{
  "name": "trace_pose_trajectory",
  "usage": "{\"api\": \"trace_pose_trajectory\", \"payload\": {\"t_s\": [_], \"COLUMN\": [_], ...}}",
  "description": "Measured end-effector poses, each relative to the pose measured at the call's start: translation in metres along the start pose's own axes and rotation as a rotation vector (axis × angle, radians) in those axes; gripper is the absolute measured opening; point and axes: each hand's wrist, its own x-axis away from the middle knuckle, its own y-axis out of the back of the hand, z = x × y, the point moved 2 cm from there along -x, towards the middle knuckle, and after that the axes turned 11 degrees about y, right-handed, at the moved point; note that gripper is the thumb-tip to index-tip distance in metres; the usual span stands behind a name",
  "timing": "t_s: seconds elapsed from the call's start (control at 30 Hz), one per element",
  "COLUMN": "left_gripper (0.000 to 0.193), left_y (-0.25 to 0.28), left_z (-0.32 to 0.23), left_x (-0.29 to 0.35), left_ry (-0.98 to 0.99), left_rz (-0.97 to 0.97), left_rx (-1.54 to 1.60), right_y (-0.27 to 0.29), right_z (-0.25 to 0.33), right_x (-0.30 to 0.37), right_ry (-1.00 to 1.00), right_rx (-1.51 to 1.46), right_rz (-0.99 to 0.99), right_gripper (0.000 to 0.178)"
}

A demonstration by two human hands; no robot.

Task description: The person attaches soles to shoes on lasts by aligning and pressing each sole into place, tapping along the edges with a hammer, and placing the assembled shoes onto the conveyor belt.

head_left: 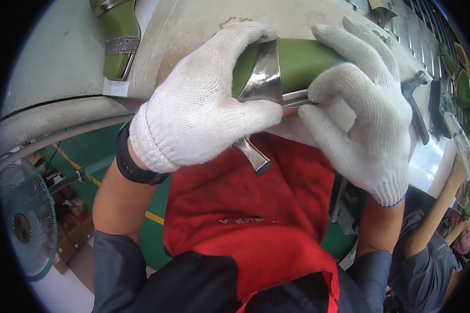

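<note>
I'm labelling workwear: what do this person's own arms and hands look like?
The left hand and right hand wear white knit gloves; the right one shows a blue-edged cuff. On the left is a black wrist strap. Grey sleeves leave the forearms bare.

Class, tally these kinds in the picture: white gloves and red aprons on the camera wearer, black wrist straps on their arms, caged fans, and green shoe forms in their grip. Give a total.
White gloves: 2, on the left hand and right hand
Red apron: 1
Black wrist strap: 1
Caged fan: 1
Green shoe form: 1
Total: 6
</note>
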Motion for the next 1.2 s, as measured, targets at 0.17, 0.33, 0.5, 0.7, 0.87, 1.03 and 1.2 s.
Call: {"api": "trace_pose_trajectory", "payload": {"t_s": [0.17, 0.33, 0.5, 0.7, 0.87, 1.03, 1.2], "left_gripper": [0.087, 0.081, 0.080, 0.082, 0.077, 0.080, 0.086], "left_y": [-0.002, -0.007, -0.007, -0.011, -0.013, -0.020, -0.025], "left_z": [0.002, -0.009, -0.005, -0.008, -0.022, -0.014, -0.022], "left_x": [-0.001, -0.003, -0.008, -0.016, -0.020, -0.016, -0.031], "left_ry": [-0.051, -0.010, 0.013, -0.011, 0.036, -0.057, -0.256], "left_rz": [0.020, -0.050, -0.032, -0.049, -0.082, -0.178, -0.106], "left_rx": [-0.009, -0.046, -0.009, -0.116, -0.202, -0.288, -0.326], "right_y": [-0.008, -0.001, 0.003, -0.008, 0.021, 0.016, 0.027], "right_z": [-0.004, 0.002, -0.022, -0.059, -0.018, -0.040, -0.072], "right_x": [0.002, -0.002, 0.002, 0.018, -0.018, 0.037, 0.124], "right_ry": [0.173, -0.060, 0.008, 0.167, -0.090, -0.187, -0.722], "right_rx": [0.060, 0.037, -0.007, 0.058, 0.146, 0.031, 0.077], "right_rz": [-0.076, 0.032, -0.028, -0.110, 0.154, -0.251, -0.482], "right_gripper": [0.025, 0.027, 0.052, 0.074, 0.072, 0.060, 0.043]}}
